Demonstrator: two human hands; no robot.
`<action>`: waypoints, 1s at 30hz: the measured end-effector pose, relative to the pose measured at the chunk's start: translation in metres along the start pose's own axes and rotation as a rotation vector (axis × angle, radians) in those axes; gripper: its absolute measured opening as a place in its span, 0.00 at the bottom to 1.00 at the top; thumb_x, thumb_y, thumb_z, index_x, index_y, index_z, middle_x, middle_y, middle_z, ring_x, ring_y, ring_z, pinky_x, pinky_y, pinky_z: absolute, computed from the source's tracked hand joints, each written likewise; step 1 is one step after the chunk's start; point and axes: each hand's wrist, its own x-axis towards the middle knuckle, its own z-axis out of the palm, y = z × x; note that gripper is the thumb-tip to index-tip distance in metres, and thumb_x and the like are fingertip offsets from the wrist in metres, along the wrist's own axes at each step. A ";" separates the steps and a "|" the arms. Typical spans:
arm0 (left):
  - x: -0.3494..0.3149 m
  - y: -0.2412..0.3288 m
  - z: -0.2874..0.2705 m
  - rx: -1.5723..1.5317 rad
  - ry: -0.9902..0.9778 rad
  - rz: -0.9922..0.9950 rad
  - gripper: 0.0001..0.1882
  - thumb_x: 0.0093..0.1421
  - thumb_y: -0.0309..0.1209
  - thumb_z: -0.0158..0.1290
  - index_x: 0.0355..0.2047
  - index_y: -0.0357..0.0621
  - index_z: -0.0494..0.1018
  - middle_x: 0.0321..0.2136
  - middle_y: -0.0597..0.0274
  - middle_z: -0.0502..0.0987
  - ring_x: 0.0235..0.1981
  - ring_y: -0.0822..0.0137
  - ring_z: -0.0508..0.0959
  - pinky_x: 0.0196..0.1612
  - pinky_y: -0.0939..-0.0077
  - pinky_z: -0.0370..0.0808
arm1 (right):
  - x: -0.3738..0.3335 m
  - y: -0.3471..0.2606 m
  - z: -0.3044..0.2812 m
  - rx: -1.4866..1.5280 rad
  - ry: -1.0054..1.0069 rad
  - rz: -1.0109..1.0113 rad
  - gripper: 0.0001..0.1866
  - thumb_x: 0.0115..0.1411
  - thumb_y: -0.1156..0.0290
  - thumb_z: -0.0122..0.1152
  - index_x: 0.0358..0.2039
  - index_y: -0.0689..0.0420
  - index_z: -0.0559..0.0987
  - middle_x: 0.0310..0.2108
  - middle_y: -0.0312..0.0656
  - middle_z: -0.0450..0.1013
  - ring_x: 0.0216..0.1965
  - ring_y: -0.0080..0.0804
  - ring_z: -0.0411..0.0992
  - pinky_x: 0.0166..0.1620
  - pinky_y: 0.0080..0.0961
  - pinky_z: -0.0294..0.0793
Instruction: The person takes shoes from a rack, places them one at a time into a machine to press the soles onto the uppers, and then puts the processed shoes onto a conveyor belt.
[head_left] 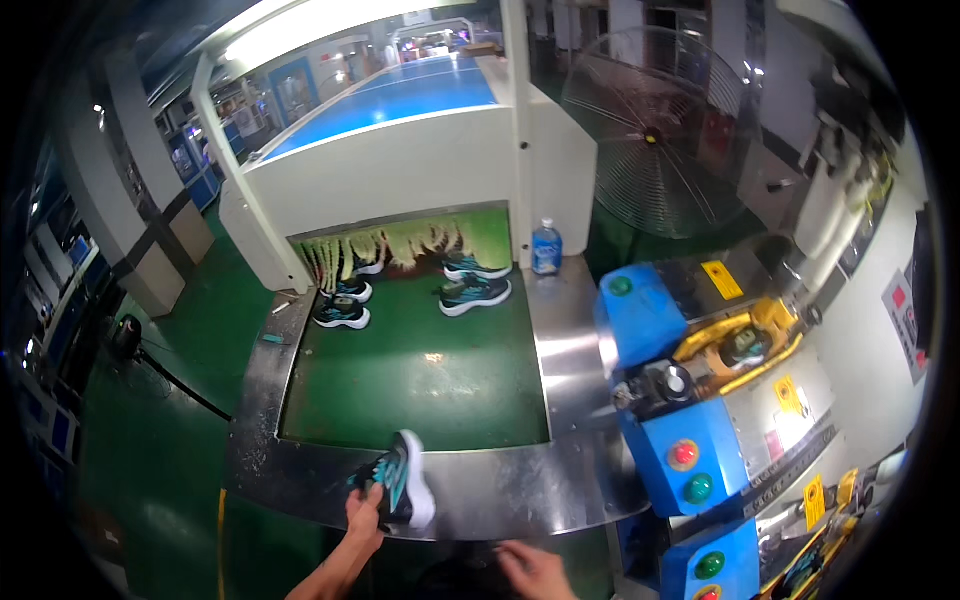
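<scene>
The person's left hand [365,512] has its grip clasped around a dark shoe [397,484] with teal markings and a thick white sole. The shoe is over the front part of the metal ledge [530,485], tilted up on end with its sole facing right; whether it touches the metal cannot be told. The right hand [532,572] is near the lower edge, well apart from the shoe, fingers partly bent; its grip is too cut off to tell.

Beyond the ledge, the green belt [430,400] carries similar shoes in a left group [342,312] and a right group [475,295], the farther ones by the fringed curtain [350,252]. A blue bottle [546,250] stands on the right side of the ledge, near blue control boxes [690,455] with red and green buttons. A large fan [650,135] stands behind.
</scene>
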 end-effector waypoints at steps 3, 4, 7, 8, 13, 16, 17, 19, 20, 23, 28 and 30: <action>0.050 -0.024 -0.089 0.328 0.321 0.450 0.25 0.57 0.23 0.51 0.54 0.34 0.58 0.42 0.56 0.70 0.43 0.67 0.70 0.49 0.75 0.66 | 0.016 0.073 0.015 -0.205 0.288 0.132 0.14 0.58 0.66 0.52 0.41 0.61 0.77 0.31 0.53 0.75 0.33 0.40 0.76 0.37 0.30 0.72; 0.058 -0.018 -0.105 0.430 0.299 0.546 0.32 0.54 0.27 0.55 0.57 0.34 0.55 0.45 0.50 0.69 0.46 0.59 0.70 0.51 0.69 0.65 | 0.024 0.084 0.015 -0.162 0.327 0.249 0.14 0.58 0.66 0.52 0.40 0.61 0.77 0.30 0.54 0.75 0.32 0.35 0.76 0.36 0.28 0.72; 0.108 -0.037 -0.141 0.818 0.360 0.346 0.43 0.44 0.35 0.63 0.56 0.33 0.54 0.45 0.38 0.69 0.48 0.43 0.69 0.52 0.61 0.65 | 0.062 0.124 0.029 -0.299 0.162 0.444 0.16 0.60 0.66 0.52 0.41 0.65 0.76 0.30 0.48 0.76 0.33 0.30 0.74 0.38 0.28 0.72; 0.128 -0.046 -0.144 0.937 0.237 0.568 0.43 0.44 0.34 0.63 0.57 0.33 0.54 0.47 0.37 0.68 0.49 0.45 0.70 0.52 0.62 0.65 | 0.073 0.127 0.044 -0.253 0.296 0.274 0.16 0.60 0.66 0.53 0.43 0.65 0.75 0.34 0.48 0.76 0.37 0.30 0.73 0.44 0.26 0.70; 0.203 0.058 -0.115 0.765 0.109 0.568 0.35 0.51 0.29 0.57 0.56 0.30 0.56 0.54 0.42 0.62 0.56 0.52 0.63 0.60 0.62 0.57 | 0.276 0.033 0.126 -0.091 -0.180 0.140 0.20 0.54 0.64 0.63 0.45 0.60 0.75 0.40 0.44 0.76 0.42 0.32 0.74 0.47 0.27 0.72; 0.338 0.050 -0.122 1.194 0.090 0.828 0.33 0.51 0.33 0.56 0.55 0.30 0.58 0.58 0.44 0.59 0.58 0.47 0.60 0.63 0.59 0.52 | 0.449 0.000 0.185 -0.131 -0.459 0.117 0.39 0.51 0.55 0.65 0.56 0.65 0.62 0.55 0.56 0.62 0.57 0.41 0.62 0.57 0.32 0.63; 0.370 0.048 -0.125 1.185 0.087 0.812 0.33 0.51 0.33 0.56 0.55 0.30 0.58 0.58 0.44 0.59 0.58 0.47 0.60 0.63 0.59 0.52 | 0.509 -0.010 0.214 -0.301 -0.575 -0.016 0.44 0.49 0.51 0.65 0.58 0.65 0.59 0.58 0.59 0.58 0.59 0.46 0.59 0.59 0.34 0.60; 0.427 0.025 -0.132 1.494 0.114 0.826 0.29 0.53 0.35 0.53 0.53 0.32 0.61 0.57 0.44 0.61 0.58 0.49 0.61 0.63 0.58 0.53 | 0.595 -0.041 0.292 -0.609 -0.597 -0.380 0.52 0.44 0.45 0.65 0.58 0.70 0.55 0.59 0.63 0.54 0.60 0.53 0.56 0.61 0.37 0.56; 0.454 0.016 -0.133 1.439 0.117 0.746 0.26 0.55 0.35 0.50 0.53 0.35 0.64 0.57 0.50 0.62 0.59 0.55 0.60 0.63 0.59 0.53 | 0.633 -0.032 0.330 -0.754 -0.583 -0.529 0.52 0.43 0.47 0.65 0.58 0.70 0.55 0.56 0.64 0.57 0.57 0.56 0.59 0.58 0.39 0.60; 0.454 0.020 -0.122 1.292 0.131 0.773 0.24 0.55 0.33 0.50 0.51 0.36 0.66 0.55 0.54 0.66 0.57 0.58 0.64 0.62 0.60 0.54 | 0.699 -0.024 0.399 -0.836 -0.478 -0.482 0.49 0.39 0.52 0.70 0.54 0.70 0.59 0.42 0.60 0.71 0.45 0.54 0.70 0.49 0.37 0.69; 0.464 0.059 -0.137 1.298 0.187 0.873 0.21 0.54 0.28 0.48 0.50 0.36 0.67 0.54 0.54 0.67 0.56 0.57 0.65 0.61 0.61 0.57 | 0.655 -0.038 0.411 -0.754 -0.668 -0.076 0.25 0.40 0.51 0.68 0.28 0.61 0.77 0.25 0.52 0.75 0.28 0.45 0.75 0.31 0.38 0.75; 0.469 0.040 -0.126 1.267 0.146 0.876 0.21 0.54 0.28 0.48 0.50 0.35 0.66 0.54 0.53 0.66 0.56 0.56 0.65 0.61 0.60 0.57 | 0.582 0.042 0.354 -0.392 -0.569 -0.165 0.25 0.45 0.46 0.64 0.22 0.60 0.78 0.20 0.50 0.73 0.22 0.43 0.72 0.28 0.36 0.74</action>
